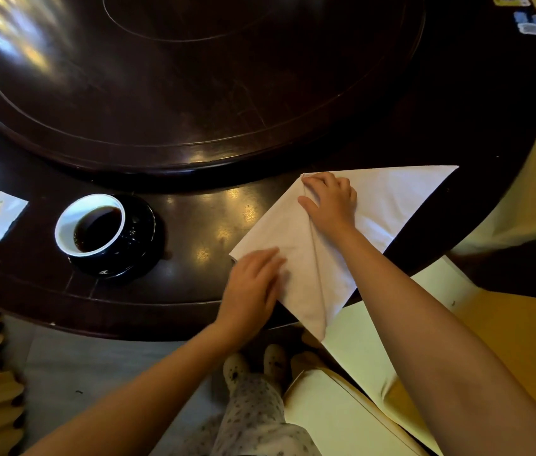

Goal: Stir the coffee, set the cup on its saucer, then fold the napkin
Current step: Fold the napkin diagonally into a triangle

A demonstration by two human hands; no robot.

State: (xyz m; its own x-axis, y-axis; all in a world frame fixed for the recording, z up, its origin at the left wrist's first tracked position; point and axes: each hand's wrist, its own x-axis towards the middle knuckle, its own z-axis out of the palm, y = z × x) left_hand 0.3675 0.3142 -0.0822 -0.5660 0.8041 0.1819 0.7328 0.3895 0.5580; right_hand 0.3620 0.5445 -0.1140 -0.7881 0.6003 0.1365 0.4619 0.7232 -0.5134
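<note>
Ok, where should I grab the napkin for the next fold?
Probably pinch the napkin at its free pointed corner far right, coming in from the right. That corner lies flat and uncovered, while the left hand and right hand press on the rest.

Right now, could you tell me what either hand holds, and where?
Nothing is gripped: left hand lies flat on the napkin's left corner, right hand presses its far fold.
</note>
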